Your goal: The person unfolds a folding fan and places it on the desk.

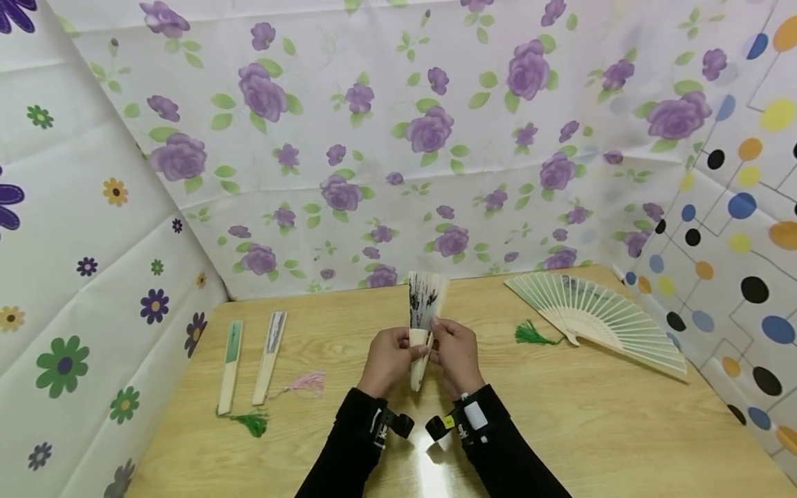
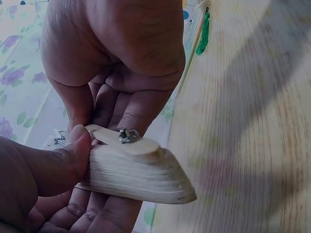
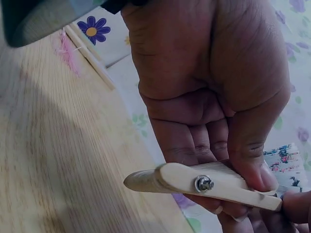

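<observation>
A nearly folded hand fan (image 1: 423, 301) with a black painted pattern stands up between my two hands over the middle of the table, its leaf end spread slightly. My left hand (image 1: 387, 360) pinches its pale sticks with the thumb from the left. On the other side, my right hand (image 1: 457, 349) grips the fan with thumb and fingers. The wrist views show the stacked sticks (image 2: 141, 174) and a metal rivet (image 3: 204, 183) near their rounded end. Much of the fingers behind the sticks is hidden.
Left on the wooden table (image 1: 349, 443) lie a folded green fan (image 1: 232, 366) with a green tassel (image 1: 254, 423) and a folded grey-patterned fan (image 1: 270, 360) with a pink tassel (image 1: 308, 382). A spread green fan (image 1: 598, 318) lies at right, its green tassel (image 1: 532, 333) beside it. Patterned cloth stands around.
</observation>
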`<state>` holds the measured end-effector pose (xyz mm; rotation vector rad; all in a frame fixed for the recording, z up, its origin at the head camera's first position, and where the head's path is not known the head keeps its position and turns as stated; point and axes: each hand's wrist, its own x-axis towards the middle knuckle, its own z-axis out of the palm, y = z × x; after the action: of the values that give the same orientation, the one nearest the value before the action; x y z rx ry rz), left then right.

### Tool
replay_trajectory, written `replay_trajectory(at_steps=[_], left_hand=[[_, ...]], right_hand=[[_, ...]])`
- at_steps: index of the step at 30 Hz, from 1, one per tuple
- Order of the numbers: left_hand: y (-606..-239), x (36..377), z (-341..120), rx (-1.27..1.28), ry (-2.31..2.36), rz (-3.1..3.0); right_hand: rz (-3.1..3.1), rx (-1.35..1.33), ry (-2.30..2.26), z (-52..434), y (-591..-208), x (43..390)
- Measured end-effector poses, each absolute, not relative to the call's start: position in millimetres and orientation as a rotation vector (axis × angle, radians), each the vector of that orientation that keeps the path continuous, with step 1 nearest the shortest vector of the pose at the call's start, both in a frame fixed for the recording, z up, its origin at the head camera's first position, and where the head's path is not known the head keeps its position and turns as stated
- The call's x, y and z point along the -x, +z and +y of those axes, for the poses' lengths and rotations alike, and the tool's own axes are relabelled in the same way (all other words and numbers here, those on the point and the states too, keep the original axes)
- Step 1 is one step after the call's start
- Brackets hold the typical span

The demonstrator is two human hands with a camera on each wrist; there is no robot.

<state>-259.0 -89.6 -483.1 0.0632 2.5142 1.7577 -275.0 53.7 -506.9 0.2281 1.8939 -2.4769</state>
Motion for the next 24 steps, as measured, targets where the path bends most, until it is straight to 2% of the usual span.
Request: replay_trajectory(at_steps=[12,24], left_hand=[[-480,259,-97,-0.048,1.917,2.335],[-483,263,-90,0.064,2.044,2.291]], right_hand=[[1.720,0.028,-2.345,68,-511,286],[1.691,-0.153,-2.564,64,-511,283]])
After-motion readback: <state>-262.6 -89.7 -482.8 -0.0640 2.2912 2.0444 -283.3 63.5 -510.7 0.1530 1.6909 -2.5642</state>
